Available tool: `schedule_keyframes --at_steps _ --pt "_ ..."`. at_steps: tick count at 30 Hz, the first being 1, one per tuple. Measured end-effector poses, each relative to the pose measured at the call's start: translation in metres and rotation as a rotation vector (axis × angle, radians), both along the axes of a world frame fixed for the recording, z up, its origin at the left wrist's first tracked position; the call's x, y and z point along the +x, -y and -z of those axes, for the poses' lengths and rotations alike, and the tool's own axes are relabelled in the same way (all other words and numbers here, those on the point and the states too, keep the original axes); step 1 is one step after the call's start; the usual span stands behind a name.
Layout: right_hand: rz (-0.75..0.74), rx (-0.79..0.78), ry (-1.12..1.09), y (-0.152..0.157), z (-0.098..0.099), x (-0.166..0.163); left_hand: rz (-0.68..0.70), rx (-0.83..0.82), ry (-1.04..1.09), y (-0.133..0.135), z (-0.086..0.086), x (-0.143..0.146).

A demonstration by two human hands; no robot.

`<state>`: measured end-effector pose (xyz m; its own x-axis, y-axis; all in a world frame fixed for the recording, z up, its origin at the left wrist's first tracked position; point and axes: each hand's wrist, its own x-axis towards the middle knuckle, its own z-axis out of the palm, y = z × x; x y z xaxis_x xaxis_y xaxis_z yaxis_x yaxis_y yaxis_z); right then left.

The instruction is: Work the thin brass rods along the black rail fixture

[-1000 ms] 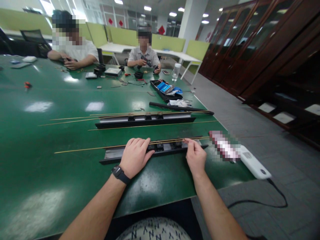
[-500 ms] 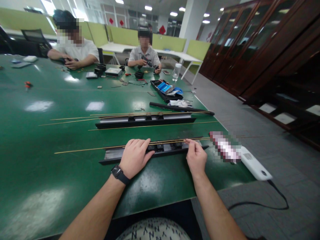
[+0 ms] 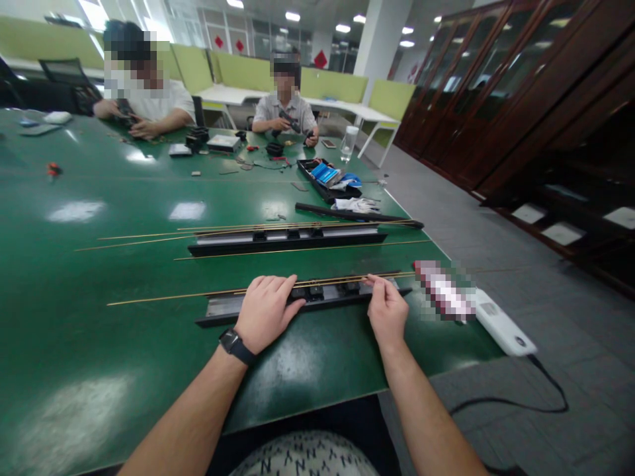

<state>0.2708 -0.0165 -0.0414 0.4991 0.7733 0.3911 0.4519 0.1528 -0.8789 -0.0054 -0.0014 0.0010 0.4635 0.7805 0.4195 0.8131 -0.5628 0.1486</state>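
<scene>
In front of me lies a long black channel with a grey metal inside (image 3: 222, 306), holding several small black blocks (image 3: 316, 291). Thin brass-coloured rods (image 3: 159, 300) run lengthwise along it and stick out past its left end. My left hand (image 3: 265, 309), with a black watch at the wrist, is wrapped over the channel, fingers on the far side and thumb on the near side. Thumb and forefinger of my right hand (image 3: 387, 305) pinch a rod near the channel's right end. Whether the left fingers also press on the rods is hidden.
Behind lies a second channel (image 3: 282, 244) with rods across it. Farther back are a black bar (image 3: 357, 215), white gloves (image 3: 354, 205) and a black tray (image 3: 322, 188). At right are a phone (image 3: 444, 291) and a white power strip (image 3: 503, 324). Two people sit opposite.
Both my hands keep their places on the channel and rod. The view shifts slightly. The person at the far left has raised the dark object in their hands a little.
</scene>
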Motion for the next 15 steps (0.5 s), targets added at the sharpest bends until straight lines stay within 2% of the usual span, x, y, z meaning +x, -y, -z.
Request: schedule_keyframes --at_steps 3,10,15 --pt "0.015 -0.008 0.037 -0.0002 0.0007 0.0006 -0.002 0.0 -0.002 0.0 0.0004 -0.0002" --pt "-0.079 -0.002 0.13 0.0032 -0.0013 -0.0048 -0.008 -0.006 -0.016 -0.0002 0.0006 -0.0005" --pt "-0.038 0.031 0.073 0.0014 0.0 -0.0031 0.002 -0.016 0.001 -0.0004 0.0005 -0.0008"
